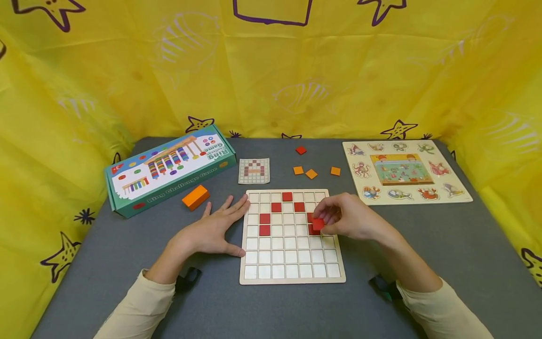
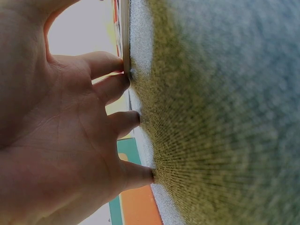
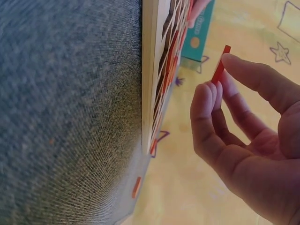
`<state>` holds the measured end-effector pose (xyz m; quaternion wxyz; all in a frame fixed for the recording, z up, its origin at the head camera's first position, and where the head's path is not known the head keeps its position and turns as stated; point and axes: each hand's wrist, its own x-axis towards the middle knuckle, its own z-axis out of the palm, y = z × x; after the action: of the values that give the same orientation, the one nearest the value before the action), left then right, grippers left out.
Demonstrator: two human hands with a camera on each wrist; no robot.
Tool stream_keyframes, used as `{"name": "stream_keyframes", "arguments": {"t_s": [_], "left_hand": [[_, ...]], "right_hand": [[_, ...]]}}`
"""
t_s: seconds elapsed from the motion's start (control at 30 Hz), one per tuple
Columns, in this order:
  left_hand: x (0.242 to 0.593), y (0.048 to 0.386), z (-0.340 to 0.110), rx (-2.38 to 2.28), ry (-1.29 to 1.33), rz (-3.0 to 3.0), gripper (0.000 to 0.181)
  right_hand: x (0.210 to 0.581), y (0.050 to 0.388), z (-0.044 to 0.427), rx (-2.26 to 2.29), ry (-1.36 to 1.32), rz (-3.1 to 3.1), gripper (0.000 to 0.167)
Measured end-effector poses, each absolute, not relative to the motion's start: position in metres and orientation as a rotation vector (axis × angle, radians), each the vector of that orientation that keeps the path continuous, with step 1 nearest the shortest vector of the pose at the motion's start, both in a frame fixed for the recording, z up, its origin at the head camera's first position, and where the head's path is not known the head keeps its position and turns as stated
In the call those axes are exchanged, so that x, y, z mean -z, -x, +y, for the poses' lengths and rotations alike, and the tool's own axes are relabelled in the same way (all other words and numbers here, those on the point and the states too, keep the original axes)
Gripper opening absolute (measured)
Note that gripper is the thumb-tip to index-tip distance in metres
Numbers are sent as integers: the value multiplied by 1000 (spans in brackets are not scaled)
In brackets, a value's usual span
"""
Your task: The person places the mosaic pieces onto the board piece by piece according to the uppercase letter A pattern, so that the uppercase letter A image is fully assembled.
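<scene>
A wooden grid board [image 1: 292,281] with white square cells lies flat on the table. Several red tiles sit in its upper half, forming a peaked outline. My right hand [image 1: 349,217] pinches a small red square tile [image 1: 318,224] between thumb and fingers, above the board's right side. In the right wrist view that tile [image 3: 219,70] shows edge-on, held off the board. Spread fingers of my left hand [image 1: 211,231] rest along the board's left edge, thumb near the lower left side. The left wrist view shows those fingertips touching the table and board edge.
A small pattern card [image 1: 254,180] lies behind the board. Beyond it are several loose orange tiles [image 1: 311,174] and a red one [image 1: 301,150]. A ring game box [image 1: 169,174] and an orange block [image 1: 195,197] stand left; a sea-animal puzzle board [image 1: 406,193] lies right.
</scene>
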<state>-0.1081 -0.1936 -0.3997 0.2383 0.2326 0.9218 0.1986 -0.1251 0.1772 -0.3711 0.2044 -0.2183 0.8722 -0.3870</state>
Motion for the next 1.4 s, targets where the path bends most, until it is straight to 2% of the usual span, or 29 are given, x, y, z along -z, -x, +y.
{"name": "stream_keyframes", "arguments": {"t_s": [1.4], "left_hand": [[400,108,-193,-552,-655,2534,122]], "right_hand": [[380,115,175,969,669,2381,23]]}}
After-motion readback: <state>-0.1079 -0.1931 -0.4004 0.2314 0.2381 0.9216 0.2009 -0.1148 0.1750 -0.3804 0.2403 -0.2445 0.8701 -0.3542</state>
